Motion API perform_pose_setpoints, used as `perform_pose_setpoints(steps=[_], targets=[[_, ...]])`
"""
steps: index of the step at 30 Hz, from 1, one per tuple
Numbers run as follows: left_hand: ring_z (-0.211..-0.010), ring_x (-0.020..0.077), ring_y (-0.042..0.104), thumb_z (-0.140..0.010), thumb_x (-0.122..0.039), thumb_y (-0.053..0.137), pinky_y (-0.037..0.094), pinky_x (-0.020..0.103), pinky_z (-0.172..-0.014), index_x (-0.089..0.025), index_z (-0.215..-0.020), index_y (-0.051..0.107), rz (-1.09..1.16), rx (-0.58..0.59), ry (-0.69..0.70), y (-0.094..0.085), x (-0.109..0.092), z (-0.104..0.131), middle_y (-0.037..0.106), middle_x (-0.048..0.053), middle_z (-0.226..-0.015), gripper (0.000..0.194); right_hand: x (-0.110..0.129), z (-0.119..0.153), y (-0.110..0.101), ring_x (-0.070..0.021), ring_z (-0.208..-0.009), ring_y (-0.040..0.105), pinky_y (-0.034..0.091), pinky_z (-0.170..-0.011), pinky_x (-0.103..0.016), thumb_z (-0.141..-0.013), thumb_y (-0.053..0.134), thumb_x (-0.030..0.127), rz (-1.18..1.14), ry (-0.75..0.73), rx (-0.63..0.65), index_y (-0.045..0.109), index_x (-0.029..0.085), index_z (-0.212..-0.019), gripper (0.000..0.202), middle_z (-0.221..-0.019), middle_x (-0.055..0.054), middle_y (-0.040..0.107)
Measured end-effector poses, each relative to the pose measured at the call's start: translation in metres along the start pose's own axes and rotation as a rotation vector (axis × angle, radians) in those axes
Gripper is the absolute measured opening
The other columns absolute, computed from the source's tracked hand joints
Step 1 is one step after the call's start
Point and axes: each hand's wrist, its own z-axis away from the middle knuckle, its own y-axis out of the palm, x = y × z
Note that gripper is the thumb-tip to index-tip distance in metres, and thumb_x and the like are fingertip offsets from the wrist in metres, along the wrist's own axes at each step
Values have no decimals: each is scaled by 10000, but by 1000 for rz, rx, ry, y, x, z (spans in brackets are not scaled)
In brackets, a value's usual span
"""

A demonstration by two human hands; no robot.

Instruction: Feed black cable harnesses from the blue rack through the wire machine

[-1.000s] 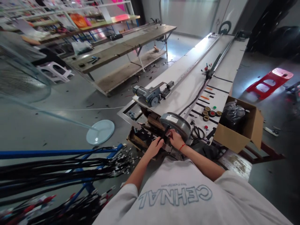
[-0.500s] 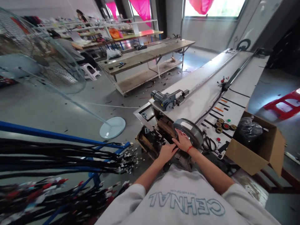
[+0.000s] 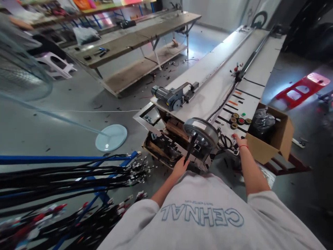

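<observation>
My left hand is closed on the lower end of a black strip. The strip runs up to the round grey ring-shaped machine head at the near end of the long white table. My right hand reaches to the table's near right corner, its fingertip on a small red button. Its other fingers are partly hidden. A black cable bundle leads from the ring along the white table to a clump of connectors.
An open cardboard box with a black plastic bag stands right of the table. A motor unit is mounted on the table's left edge. Black cables hang on a blue rack at left, near a fan's round base. A red stool lies right.
My right hand has left the ring and moved right to the red button. My left hand has drawn back slightly, with the black strip now stretched from the ring. The view has tilted down.
</observation>
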Motion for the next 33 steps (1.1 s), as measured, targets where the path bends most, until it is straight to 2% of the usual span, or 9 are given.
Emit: perform_pose_setpoints(steps=[2, 5, 9, 12, 18, 28, 33], targets=[[-849, 214, 634, -908, -401, 452, 470, 328, -825, -153, -912, 632, -2, 14, 3, -2, 2, 5, 687, 95, -889, 306, -11, -10, 14, -336, -1275, 493, 404, -1046, -377, -793, 639, 611, -57, 92, 63, 385, -1, -1398, 897, -1352, -292, 498], [-796, 207, 623, -904, -466, 423, 472, 319, -782, -159, -856, 627, 45, 4, 35, -11, -1, 11, 683, 77, -836, 372, -18, -5, 29, -363, -1246, 517, 420, -1021, -426, -760, 624, 690, -72, 112, -43, 457, 54, -1346, 881, -1293, -284, 551], [-766, 197, 605, -866, -524, 444, 470, 307, -755, -161, -837, 623, 82, -91, 5, -24, -11, 20, 677, 54, -801, 406, -16, -3, 34, -376, -1199, 554, 451, -971, -458, -765, 555, 748, -93, 132, -104, 476, 81, -1324, 874, -1259, -279, 575], [-774, 194, 604, -833, -494, 496, 469, 296, -751, -171, -840, 621, 83, -84, 14, -27, -17, 25, 682, 42, -808, 346, -14, -6, 35, -382, -1186, 563, 457, -957, -459, -774, 542, 748, -89, 162, -124, 498, 89, -1302, 845, -1243, -274, 587], [-738, 186, 590, -835, -445, 501, 462, 289, -716, -164, -791, 613, 83, -60, -7, -19, -18, 22, 666, 38, -756, 306, -13, -4, 36, -383, -1170, 573, 464, -948, -455, -785, 564, 714, -96, 159, -145, 533, 92, -1267, 787, -1226, -263, 602], [-663, 168, 580, -835, -373, 521, 399, 251, -655, -141, -677, 648, -41, -90, -26, -11, -32, -26, 635, 39, -631, 308, -15, -6, 38, -378, -1138, 589, 457, -957, -476, -775, 578, 721, -128, 139, -158, 536, 109, -1217, 756, -1214, -248, 608], [-671, 186, 603, -831, -355, 513, 419, 264, -667, -126, -686, 681, -39, -158, -50, 0, -20, -18, 666, 67, -650, 319, -15, -6, 40, -375, -1121, 599, 466, -942, -483, -778, 582, 714, -122, 133, -178, 546, 117, -1182, 722, -1181, -251, 616]])
